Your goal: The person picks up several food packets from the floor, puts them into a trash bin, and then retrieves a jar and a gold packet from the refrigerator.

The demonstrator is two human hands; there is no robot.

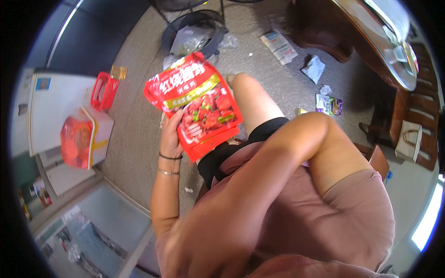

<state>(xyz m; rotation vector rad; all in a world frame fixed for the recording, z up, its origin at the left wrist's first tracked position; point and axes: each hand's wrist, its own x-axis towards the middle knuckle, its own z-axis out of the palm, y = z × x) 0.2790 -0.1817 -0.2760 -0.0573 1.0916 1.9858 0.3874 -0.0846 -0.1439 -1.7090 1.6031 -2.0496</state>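
A red plastic food pouch (pixel 205 107), printed with red food pieces and writing, is held up at a tilt over my lap. Gripping its lower left edge is my left hand (pixel 172 132), thumb on the printed front and fingers hidden behind. A dark beaded bracelet (pixel 170 157) and a thin metal bangle (pixel 168 172) circle that wrist. My bent right arm crosses in front of my chest, its forearm running down to the lower left. The right hand itself cannot be made out. Beneath the pouch are my black shorts (pixel 212 163) and a bare leg.
A bin (pixel 212 50) with plastic bags stands ahead. Wrappers, a newspaper-like sheet (pixel 279 47) and a purple-and-white packet (pixel 328 105) lie on the floor. At left are a red basket (pixel 104 91) and a white box (pixel 103 130); at right, a glass-topped table (pixel 382 45) and wooden bench (pixel 426 104).
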